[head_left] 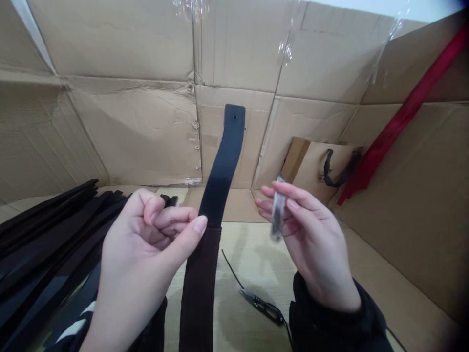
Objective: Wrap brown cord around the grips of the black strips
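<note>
A dark strap [201, 288] with a smooth black end piece [226, 156] rises up the middle, and a small hole shows near its top. My left hand [157, 244] pinches the strap's left edge where the fabric meets the smooth piece. To the right, my right hand [308, 234] holds a small object in clear wrapping [278, 215] between thumb and fingers, apart from the strap. What is inside the wrapping is blurred.
Black-handled thread snips [262, 305] with a cord lie on the pale table [252, 254]. Many dark straps [47, 244] are piled at the left. Cardboard walls [139, 127] surround the table. A red strip [403, 112] and a cardboard piece with a black loop [315, 161] are at the right.
</note>
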The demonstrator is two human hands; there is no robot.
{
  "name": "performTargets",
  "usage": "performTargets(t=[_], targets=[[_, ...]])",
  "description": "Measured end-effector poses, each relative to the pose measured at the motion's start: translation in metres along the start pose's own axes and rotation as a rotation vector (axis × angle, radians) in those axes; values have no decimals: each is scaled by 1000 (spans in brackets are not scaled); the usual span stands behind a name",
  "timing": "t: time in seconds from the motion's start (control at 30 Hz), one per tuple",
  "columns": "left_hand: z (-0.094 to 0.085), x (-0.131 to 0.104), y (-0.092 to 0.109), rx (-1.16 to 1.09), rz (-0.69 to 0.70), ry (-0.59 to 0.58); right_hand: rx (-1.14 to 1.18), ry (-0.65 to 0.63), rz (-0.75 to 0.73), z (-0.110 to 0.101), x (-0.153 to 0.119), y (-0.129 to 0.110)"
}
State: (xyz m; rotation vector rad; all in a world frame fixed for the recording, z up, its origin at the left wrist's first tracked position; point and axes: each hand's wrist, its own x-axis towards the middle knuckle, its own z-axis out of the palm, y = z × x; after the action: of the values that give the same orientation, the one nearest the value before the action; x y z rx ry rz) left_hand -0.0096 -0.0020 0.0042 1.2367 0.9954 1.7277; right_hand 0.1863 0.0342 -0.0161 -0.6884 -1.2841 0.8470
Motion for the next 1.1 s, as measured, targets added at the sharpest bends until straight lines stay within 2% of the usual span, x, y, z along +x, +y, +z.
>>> performTargets(t=[0.1,0.17,0.23,0.5,0.63,0.83,1.1], targets=[[0,1,-2,-10,2,-17,106,8,-50,3,-6,-8],[1,1,-3,-10,-2,-20,91,79,-139,7,-12,-11],[2,0,-4,-1,-5,-21,54,95,-198,10,-20,-14],[9,-3,-7,122,17,-73,65,176,-224,17,-34,-24],[12,-6,-8,151,14,-89,-38,227,-247,17,-33,-23],[17,-10,-8,187,-3,-114,-33,91,-270,23,-34,-21],[18,-10,-7,188,-6,-131,-41,84,-220,26,-28,-15]])
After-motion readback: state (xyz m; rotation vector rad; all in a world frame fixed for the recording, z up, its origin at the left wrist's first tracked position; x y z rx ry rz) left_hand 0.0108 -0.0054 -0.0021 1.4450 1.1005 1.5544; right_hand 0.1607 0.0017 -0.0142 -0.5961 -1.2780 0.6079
